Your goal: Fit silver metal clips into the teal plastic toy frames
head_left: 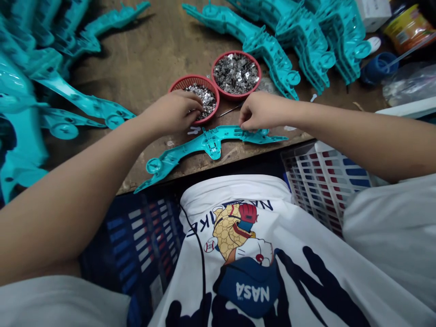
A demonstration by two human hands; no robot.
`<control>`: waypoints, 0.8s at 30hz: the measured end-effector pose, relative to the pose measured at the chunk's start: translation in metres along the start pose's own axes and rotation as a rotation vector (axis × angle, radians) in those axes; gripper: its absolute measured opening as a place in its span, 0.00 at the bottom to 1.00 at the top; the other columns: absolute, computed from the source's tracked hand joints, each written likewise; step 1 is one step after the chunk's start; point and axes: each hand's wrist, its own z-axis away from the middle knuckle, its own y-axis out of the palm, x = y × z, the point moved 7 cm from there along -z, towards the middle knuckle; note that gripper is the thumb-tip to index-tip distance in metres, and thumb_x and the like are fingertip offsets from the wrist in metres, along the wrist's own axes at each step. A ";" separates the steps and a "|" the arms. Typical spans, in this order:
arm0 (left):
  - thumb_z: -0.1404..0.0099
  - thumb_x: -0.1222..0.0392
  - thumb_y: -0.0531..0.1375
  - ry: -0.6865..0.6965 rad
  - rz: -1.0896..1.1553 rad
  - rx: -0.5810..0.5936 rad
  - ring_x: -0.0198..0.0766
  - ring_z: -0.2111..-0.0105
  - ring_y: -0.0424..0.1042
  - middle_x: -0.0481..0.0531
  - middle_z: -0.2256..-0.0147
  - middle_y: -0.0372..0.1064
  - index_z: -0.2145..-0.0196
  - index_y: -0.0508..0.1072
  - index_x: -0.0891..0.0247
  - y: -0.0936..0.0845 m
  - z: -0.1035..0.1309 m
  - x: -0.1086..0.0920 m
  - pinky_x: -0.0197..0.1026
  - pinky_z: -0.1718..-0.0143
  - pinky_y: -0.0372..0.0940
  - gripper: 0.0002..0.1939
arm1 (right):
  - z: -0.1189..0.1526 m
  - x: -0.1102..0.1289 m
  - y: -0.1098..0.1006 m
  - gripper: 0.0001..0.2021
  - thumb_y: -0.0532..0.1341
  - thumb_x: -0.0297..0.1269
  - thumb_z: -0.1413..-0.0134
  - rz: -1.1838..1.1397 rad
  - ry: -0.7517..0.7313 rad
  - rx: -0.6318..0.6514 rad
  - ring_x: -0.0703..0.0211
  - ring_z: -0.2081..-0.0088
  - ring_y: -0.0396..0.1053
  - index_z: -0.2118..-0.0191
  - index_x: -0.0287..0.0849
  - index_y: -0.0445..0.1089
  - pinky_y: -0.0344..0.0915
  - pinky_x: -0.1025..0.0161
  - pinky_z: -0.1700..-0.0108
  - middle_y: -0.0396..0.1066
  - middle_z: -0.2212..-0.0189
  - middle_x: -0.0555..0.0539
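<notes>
A curved turquoise plastic part (213,144) lies along the front edge of the table. My right hand (260,112) is over its right end, thumb and fingers closed in a pinch at the part's upper edge; whatever is between the fingertips is too small to make out. My left hand (177,111) reaches over the left red basket (177,82), its fingers curled together at the small metal clips (205,96) inside. Those fingertips are partly hidden, so what they hold does not show. Behind my right hand, a second red basket (260,75) holds more metal pieces (236,72).
More turquoise parts crowd the left (76,97) and stand in a row (272,54) at the back right. A thin metal tool (230,110) lies between the baskets and my right hand. A blue cup (378,68) is at the far right. Plastic crates (323,175) stand below the table edge.
</notes>
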 end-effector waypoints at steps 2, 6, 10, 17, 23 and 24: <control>0.21 0.47 0.58 0.004 -0.044 0.005 0.55 0.32 0.80 0.60 0.28 0.89 0.36 0.93 0.61 -0.002 0.001 0.000 0.62 0.16 0.71 0.30 | 0.001 0.003 0.000 0.05 0.83 0.30 0.40 0.037 0.021 0.005 0.39 0.56 0.87 0.63 0.45 0.90 0.82 0.47 0.49 0.86 0.67 0.41; 0.18 0.48 0.54 -0.005 -0.093 -0.012 0.54 0.36 0.82 0.64 0.34 0.91 0.37 0.93 0.64 -0.010 0.003 -0.003 0.60 0.20 0.74 0.31 | 0.000 0.002 0.002 0.04 0.83 0.33 0.40 0.055 -0.008 -0.014 0.41 0.58 0.85 0.64 0.45 0.90 0.81 0.48 0.51 0.86 0.67 0.41; 0.20 0.47 0.59 -0.082 -0.034 -0.090 0.55 0.39 0.85 0.63 0.41 0.93 0.43 0.94 0.62 -0.019 0.006 0.000 0.61 0.25 0.77 0.26 | 0.002 0.006 0.004 0.09 0.86 0.38 0.43 0.010 -0.095 -0.078 0.44 0.60 0.83 0.65 0.46 0.88 0.79 0.50 0.54 0.84 0.70 0.43; 0.31 0.46 0.71 -0.221 0.224 -0.278 0.49 0.53 0.83 0.57 0.50 0.95 0.49 0.94 0.60 -0.030 0.010 0.010 0.60 0.34 0.83 0.20 | 0.008 0.012 0.008 0.12 0.87 0.37 0.46 -0.014 -0.107 -0.107 0.40 0.56 0.84 0.66 0.47 0.85 0.78 0.48 0.48 0.83 0.68 0.43; 0.33 0.45 0.74 -0.235 0.291 -0.311 0.49 0.52 0.81 0.55 0.50 0.95 0.50 0.93 0.58 -0.032 0.011 0.015 0.61 0.30 0.82 0.20 | 0.004 0.004 -0.001 0.14 0.90 0.32 0.52 -0.027 -0.082 -0.066 0.41 0.56 0.84 0.65 0.47 0.87 0.76 0.50 0.51 0.81 0.70 0.46; 0.33 0.45 0.73 -0.236 0.286 -0.307 0.49 0.52 0.82 0.55 0.50 0.96 0.50 0.93 0.58 -0.032 0.011 0.015 0.60 0.31 0.82 0.20 | 0.005 0.006 -0.004 0.14 0.89 0.29 0.52 -0.005 -0.072 -0.059 0.42 0.56 0.84 0.65 0.47 0.88 0.75 0.50 0.50 0.82 0.70 0.46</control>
